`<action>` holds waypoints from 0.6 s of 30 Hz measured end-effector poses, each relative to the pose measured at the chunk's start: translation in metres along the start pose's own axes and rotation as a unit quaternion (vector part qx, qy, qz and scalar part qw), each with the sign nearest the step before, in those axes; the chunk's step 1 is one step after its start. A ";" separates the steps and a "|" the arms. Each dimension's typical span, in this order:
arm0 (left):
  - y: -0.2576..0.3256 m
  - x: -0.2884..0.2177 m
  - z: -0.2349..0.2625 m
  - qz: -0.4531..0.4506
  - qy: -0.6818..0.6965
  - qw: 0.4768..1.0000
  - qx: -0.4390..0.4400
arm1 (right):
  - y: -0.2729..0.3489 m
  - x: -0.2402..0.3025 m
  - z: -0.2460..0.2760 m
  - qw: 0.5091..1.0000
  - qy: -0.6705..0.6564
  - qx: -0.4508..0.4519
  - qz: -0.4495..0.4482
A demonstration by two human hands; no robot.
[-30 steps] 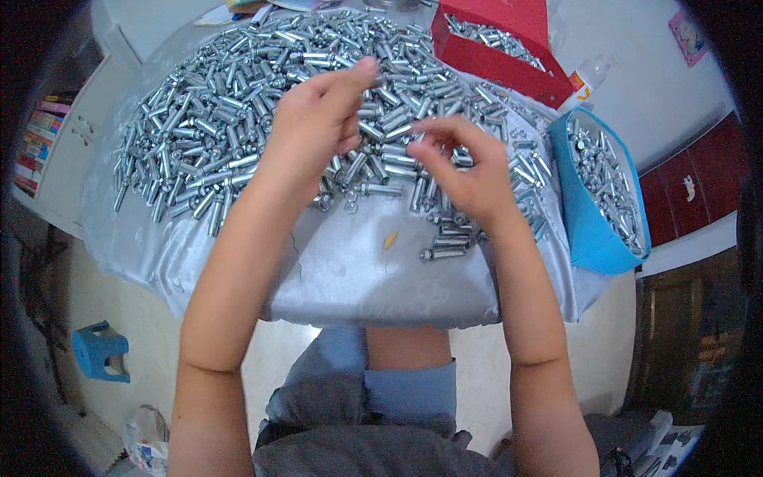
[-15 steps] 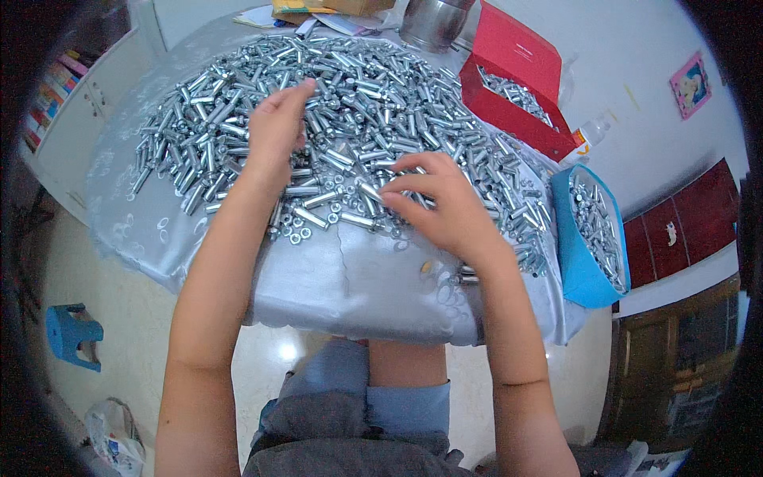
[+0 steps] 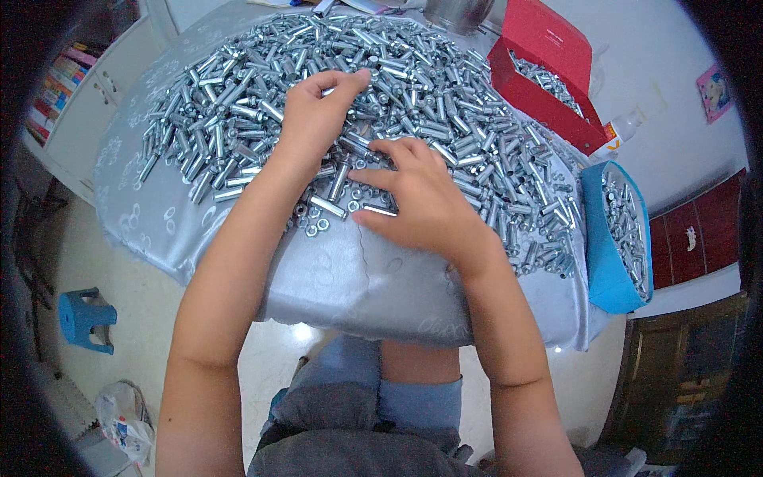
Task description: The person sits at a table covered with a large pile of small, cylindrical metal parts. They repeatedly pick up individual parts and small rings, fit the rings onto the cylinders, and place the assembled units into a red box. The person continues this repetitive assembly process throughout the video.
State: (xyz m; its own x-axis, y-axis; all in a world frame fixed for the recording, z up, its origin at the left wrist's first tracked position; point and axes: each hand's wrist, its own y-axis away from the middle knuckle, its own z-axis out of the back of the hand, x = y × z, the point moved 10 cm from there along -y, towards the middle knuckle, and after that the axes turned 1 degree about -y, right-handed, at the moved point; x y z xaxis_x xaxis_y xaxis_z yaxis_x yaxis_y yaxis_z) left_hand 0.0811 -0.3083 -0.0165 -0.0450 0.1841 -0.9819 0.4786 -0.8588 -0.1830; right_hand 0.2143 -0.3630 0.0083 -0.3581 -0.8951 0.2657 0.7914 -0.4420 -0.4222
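Note:
A wide heap of silvery metal expansion bolts (image 3: 238, 103) covers much of the cloth-covered table (image 3: 318, 294). My left hand (image 3: 314, 119) is over the middle of the heap, thumb and fingers pinched together; whatever is between the tips is hidden. To its right and nearer to me, my right hand (image 3: 429, 195) has its fingers spread low over the bolts. Its index fingertip is close beside an upright-lying bolt (image 3: 339, 183), and its thumb is by the near edge of the heap. Several loose hex nuts (image 3: 312, 230) lie at that edge, left of the thumb.
An open red box (image 3: 548, 119) with bolts stands at the far right. Nearer on the right is a blue fabric bin (image 3: 598, 254), also holding bolts. A metal pot (image 3: 458, 14) is at the back. A blue stool (image 3: 86, 319) stands on the floor at left.
The view has shifted slightly. My left hand has moved right, still pinched. My right hand has moved left, closer to the left one, with its fingers spread wider.

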 end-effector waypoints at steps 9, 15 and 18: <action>0.000 0.003 -0.002 -0.001 -0.026 1.000 0.009 | 0.004 -0.005 0.004 0.996 0.039 -0.076 0.002; 0.000 0.002 -0.004 -0.009 -0.024 1.000 0.015 | 0.006 0.002 0.009 0.998 0.034 -0.054 0.005; 0.000 0.002 -0.004 0.007 -0.030 0.999 0.017 | 0.004 -0.002 0.002 0.999 0.015 -0.043 0.003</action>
State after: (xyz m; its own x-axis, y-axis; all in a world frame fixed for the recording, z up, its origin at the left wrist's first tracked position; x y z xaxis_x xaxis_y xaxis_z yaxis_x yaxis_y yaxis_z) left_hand 0.0844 -0.3058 -0.0184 -0.0923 0.1440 -0.9853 0.4488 -0.8773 -0.1703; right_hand 0.2194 -0.3631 0.0078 -0.3695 -0.8984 0.2375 0.7480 -0.4392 -0.4976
